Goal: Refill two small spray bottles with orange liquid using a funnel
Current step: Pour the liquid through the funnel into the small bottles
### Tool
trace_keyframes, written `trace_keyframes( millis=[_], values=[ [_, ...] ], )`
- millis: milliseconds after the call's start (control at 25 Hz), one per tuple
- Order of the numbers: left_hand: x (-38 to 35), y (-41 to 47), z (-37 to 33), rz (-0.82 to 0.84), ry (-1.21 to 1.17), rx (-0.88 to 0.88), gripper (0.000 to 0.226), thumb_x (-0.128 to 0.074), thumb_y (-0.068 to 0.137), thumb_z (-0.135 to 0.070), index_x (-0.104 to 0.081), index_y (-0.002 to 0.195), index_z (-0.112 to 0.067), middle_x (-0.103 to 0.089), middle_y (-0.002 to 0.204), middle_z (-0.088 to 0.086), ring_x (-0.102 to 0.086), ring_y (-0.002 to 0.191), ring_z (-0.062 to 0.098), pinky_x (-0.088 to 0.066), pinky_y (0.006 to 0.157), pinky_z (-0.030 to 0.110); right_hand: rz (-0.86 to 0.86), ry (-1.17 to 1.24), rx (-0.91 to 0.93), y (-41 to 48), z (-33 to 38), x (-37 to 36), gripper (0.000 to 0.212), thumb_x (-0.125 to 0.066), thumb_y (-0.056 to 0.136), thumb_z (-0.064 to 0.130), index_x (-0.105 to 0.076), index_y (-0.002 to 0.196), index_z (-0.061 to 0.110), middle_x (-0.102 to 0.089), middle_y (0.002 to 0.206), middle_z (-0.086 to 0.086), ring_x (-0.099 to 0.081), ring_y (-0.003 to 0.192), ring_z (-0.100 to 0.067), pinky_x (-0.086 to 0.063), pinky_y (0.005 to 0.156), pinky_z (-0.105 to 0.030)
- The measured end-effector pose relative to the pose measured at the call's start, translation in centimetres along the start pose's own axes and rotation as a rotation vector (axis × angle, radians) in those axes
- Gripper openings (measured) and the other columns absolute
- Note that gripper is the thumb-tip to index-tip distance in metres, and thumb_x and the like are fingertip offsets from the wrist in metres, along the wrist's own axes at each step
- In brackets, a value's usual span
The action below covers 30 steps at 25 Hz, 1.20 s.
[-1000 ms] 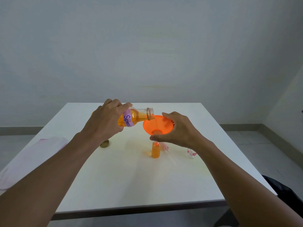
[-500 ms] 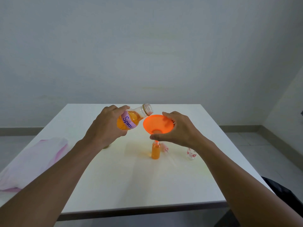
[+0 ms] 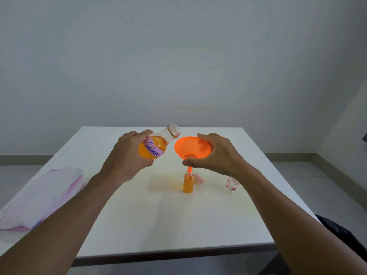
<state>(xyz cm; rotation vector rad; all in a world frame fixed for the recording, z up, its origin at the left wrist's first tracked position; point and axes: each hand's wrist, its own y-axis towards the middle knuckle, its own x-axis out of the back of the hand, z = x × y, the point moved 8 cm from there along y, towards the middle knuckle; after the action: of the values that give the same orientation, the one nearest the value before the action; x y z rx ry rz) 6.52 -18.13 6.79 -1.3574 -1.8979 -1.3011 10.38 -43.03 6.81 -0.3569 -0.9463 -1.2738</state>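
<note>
Two hands apart above the white table (image 3: 178,225): left hand (image 3: 127,157) wrapped round tilted "Spray" bottle (image 3: 156,145) of orange liquid, open mouth raised beside orange funnel (image 3: 191,148); right hand (image 3: 216,155) pinching funnel, spout in small spray bottle (image 3: 188,182), nearly full, upright at table centre; flowered bottle (image 3: 231,184) nearby, right.

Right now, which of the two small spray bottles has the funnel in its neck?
The orange-filled bottle at mid-table: the funnel sits in its neck. The flower-printed bottle to its right stands apart, showing no orange.
</note>
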Motion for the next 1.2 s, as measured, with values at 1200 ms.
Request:
trace_keyframes(
  millis=[1200],
  values=[
    [-6.2, 4.8, -13.6, 0.042, -0.024, -0.206, 0.085, -0.090, 0.066, -0.027, -0.049, 0.141, -0.027, -0.057, 0.110, 0.002, -0.055, 0.106, 0.022, -0.055, 0.079, 0.036, -0.139, 0.047, -0.144, -3.1, -10.4, 11.6, 0.119, -0.071, 0.042, 0.086, -0.056, 0.142, 0.023, -0.062, 0.130, 0.007, -0.061, 0.113, -0.016, -0.054, 0.097, -0.040]
  ],
)
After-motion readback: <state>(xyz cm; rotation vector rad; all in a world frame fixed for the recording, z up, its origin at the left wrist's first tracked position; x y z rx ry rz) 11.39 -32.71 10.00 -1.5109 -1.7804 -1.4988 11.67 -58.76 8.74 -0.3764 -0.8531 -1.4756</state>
